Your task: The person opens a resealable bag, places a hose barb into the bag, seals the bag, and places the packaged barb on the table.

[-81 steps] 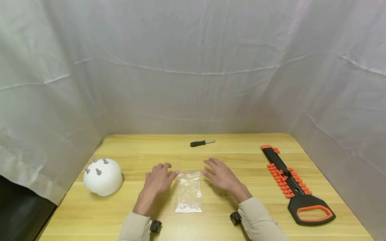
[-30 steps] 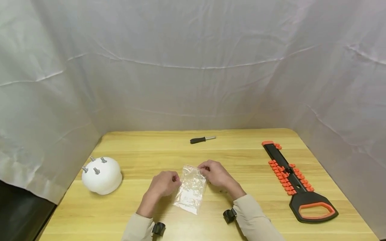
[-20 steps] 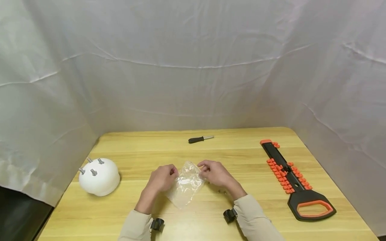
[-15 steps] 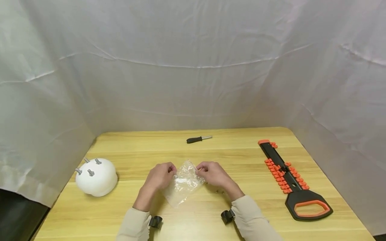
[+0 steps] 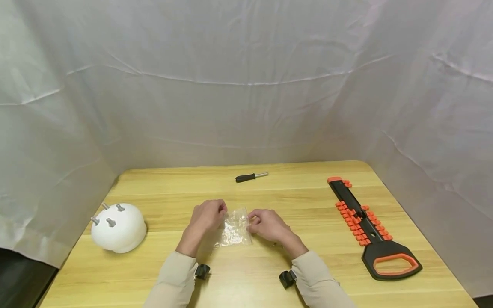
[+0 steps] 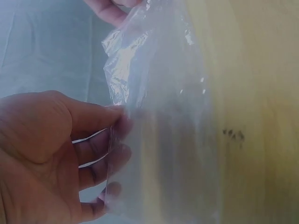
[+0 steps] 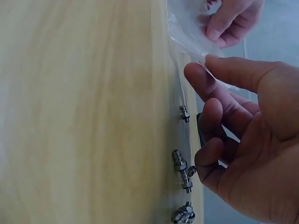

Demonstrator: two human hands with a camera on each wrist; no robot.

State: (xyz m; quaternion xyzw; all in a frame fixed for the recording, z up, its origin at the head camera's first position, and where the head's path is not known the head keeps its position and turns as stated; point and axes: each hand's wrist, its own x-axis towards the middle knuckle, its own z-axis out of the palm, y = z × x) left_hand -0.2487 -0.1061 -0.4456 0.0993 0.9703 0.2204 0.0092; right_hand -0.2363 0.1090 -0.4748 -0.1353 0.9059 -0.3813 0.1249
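Note:
A small clear plastic bag [image 5: 234, 227] is held just above the wooden table [image 5: 308, 273] between both hands. My left hand [image 5: 209, 214] pinches its left top edge, and the bag [image 6: 159, 121] fills the left wrist view in front of those fingers [image 6: 100, 154]. My right hand [image 5: 263, 222] pinches the right top edge between thumb and forefinger. In the right wrist view the bag [image 7: 187, 32] hangs from that pinch, and several small metal screws [image 7: 183, 175] lie loose on the table under the right hand.
A white dome with grey pegs [image 5: 117, 226] sits at the left edge. A black-handled screwdriver [image 5: 250, 176] lies at the back centre. A black and orange tool with a loop handle [image 5: 367, 229] lies along the right side. White cloth walls surround the table.
Both hands lay flat beside the bag on the table; they have since pinched its top corners, lifted it, and drawn it slightly nearer and lower.

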